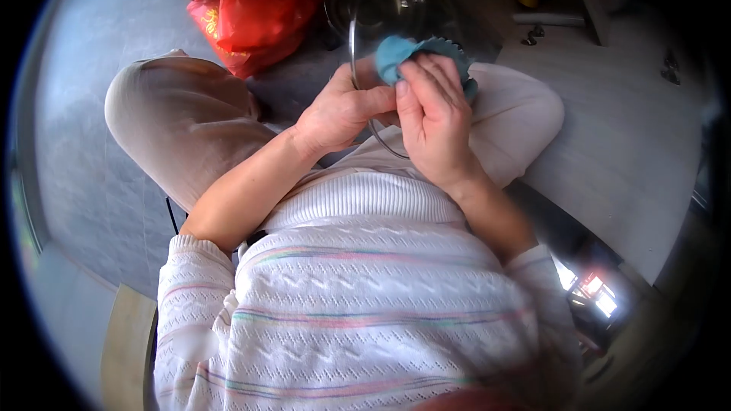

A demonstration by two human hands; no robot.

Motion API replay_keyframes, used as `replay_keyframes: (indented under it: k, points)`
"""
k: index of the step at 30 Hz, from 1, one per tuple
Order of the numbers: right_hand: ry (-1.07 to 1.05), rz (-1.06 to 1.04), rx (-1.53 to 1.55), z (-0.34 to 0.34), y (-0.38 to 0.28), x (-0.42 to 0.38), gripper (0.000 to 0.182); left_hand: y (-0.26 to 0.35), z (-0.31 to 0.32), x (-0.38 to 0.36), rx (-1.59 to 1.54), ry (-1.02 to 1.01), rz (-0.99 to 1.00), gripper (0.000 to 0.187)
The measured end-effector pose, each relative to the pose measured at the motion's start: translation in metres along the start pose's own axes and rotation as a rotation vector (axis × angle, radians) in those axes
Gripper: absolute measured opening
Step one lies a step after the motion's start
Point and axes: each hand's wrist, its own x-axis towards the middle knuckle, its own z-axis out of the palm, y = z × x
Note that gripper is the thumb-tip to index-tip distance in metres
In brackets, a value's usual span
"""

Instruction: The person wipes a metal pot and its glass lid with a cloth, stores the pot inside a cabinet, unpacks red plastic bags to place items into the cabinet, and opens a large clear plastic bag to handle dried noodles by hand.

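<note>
So the person's sitting with knees bent out to either side, and both hands are busy right over the lap. Left hand point(339, 110) has a thin curved metal rim point(352, 38) gripped between thumb and fingers. The rim's nearly edge-on, so I honestly can't tell what the whole piece is. Right hand point(438, 114) is just beside it with a bunched-up teal cloth point(396, 57), fingers close together and pressed into the fabric. The cloth sits at the fingertips, to the right of the rim; can't make out if they're touching.

Out past the hands there's a shiny round metal vessel point(377, 11), and just left of that a red plastic bag point(263, 15) with yellow lettering, near one knee. Lower right there's something dark and glossy catching bright reflections, no clue what it is.
</note>
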Motion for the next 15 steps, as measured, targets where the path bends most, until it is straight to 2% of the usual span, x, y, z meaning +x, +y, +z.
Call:
replay_keyframes:
  k: [2,4,7,8,10,15]
  points:
    - [-0.020,-0.009,0.074,0.001,-0.012,0.001,0.022,-0.011,0.001,-0.002,-0.073,-0.029,0.038,0.027]
    - [-0.051,0.112,0.190,-0.003,-0.009,0.002,0.022,-0.009,0.001,-0.003,-0.019,-0.077,0.004,0.027]
    - [-0.192,0.120,0.225,-0.018,-0.011,0.010,0.031,-0.016,-0.006,-0.001,0.087,-0.104,-0.051,0.024]
    - [-0.237,0.113,0.220,-0.021,-0.011,0.013,0.033,-0.018,-0.008,0.001,0.028,-0.047,-0.064,0.026]
    - [-0.303,-0.039,0.097,-0.020,-0.012,0.016,0.041,-0.021,-0.007,0.000,-0.096,0.062,-0.085,0.031]
    - [-0.588,-0.071,-0.040,-0.028,-0.017,0.038,0.037,-0.011,0.000,0.005,-0.096,0.168,-0.022,0.031]
